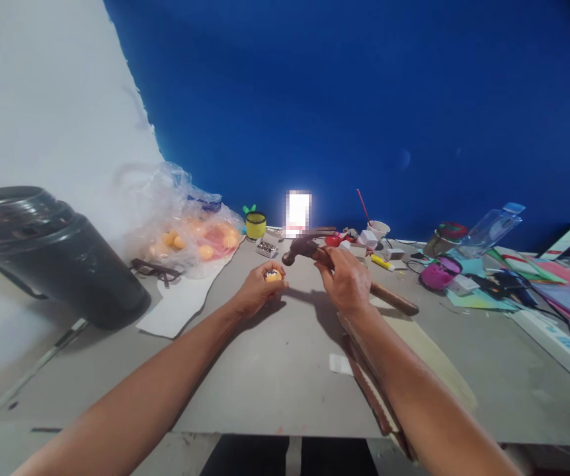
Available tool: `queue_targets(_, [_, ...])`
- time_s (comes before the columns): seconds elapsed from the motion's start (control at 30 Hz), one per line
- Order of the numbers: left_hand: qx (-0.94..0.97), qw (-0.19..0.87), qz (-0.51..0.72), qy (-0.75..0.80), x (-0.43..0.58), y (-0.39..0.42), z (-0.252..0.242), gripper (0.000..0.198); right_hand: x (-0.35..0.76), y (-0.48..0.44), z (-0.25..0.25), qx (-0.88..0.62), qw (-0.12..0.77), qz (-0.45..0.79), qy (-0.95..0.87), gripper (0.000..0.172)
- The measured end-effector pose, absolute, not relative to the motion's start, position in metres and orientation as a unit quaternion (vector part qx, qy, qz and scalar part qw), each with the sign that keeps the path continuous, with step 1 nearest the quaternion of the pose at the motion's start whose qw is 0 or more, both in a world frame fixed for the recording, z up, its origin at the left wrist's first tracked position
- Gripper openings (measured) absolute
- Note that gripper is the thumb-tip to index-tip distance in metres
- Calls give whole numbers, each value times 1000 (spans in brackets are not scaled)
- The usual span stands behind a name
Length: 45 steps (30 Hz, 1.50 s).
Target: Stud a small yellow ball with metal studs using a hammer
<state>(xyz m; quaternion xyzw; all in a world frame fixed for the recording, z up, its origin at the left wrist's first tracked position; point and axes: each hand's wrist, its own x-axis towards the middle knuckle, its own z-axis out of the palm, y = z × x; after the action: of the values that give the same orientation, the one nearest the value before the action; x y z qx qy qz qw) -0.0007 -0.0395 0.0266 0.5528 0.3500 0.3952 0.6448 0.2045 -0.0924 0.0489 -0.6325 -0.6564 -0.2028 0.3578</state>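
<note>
My left hand (pixel 256 291) is closed round a small orange-yellow ball (pixel 274 276), just above the table. Shiny metal bits show on top of the ball; I cannot tell exactly what they are. My right hand (pixel 347 281) grips a claw hammer (pixel 395 299) partway along its wooden handle. The dark hammer head hangs close to the ball, slightly above it and to its right, apart from it. Behind my left hand lies a small box of shiny metal pieces (pixel 267 248).
A plastic bag of orange balls (pixel 205 231) and eyeglasses (pixel 156 270) lie at the left, near a large dark bottle (pixel 61 258). A yellow-green pot (pixel 256 225), a white cup (pixel 378 229) and a pink pouch (pixel 440 272) stand farther back. Right of these is a power strip (pixel 557 340).
</note>
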Motion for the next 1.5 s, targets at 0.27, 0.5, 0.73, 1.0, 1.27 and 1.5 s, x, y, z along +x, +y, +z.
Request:
queue_targets(0.27, [569, 621, 392, 370, 0, -39, 27, 33, 213, -86, 45, -637, 394, -157, -643, 26])
queue_targets(0.5, [594, 620, 379, 345, -1, -38, 24, 32, 198, -94, 47, -611, 349, -170, -690, 23])
queue_targets(0.73, [597, 609, 385, 353, 0, -38, 23, 27, 199, -96, 51, -598, 343, -200, -696, 23])
queue_targets(1.0, [605, 599, 384, 357, -1, -34, 18, 21, 199, -96, 50, -615, 351, -202, -676, 26])
queue_targets(1.27, [581, 630, 384, 344, 1, -38, 22, 32, 195, -98, 51, -614, 339, -184, -689, 26])
queue_targets(1.5, [564, 652, 384, 331, 1, -39, 23, 33, 197, -97, 50, -617, 330, -167, -694, 26])
